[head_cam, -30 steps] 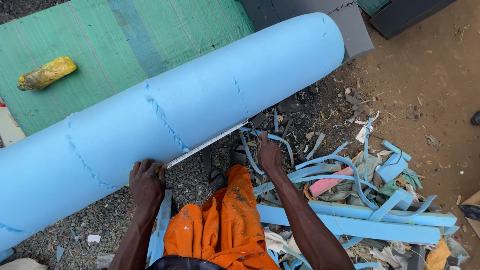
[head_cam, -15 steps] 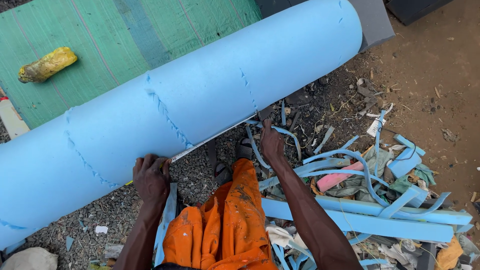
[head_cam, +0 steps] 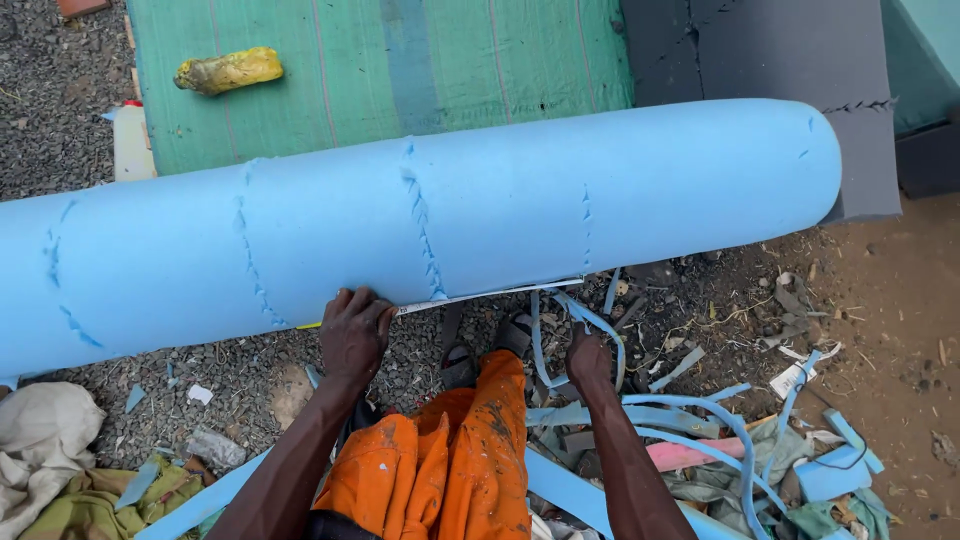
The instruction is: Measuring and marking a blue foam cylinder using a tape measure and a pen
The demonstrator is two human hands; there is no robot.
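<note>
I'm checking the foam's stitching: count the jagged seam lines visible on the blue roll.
5 on the blue foam roll: far left end, left of the left hand, middle above the tape measure, right of middle, near the right end. Others may be hidden underneath.

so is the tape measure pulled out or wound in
Pulled out: the tape measure runs as a pale strip along the blue foam roll's lower edge, away from the left hand.

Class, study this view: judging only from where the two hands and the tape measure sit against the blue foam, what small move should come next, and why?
Probably draw the right hand up to the foam roll, pulling the tape measure taut along its lower edge. The left hand already pins the tape against the foam, while the right sits lower, among loose foam strips.
</note>
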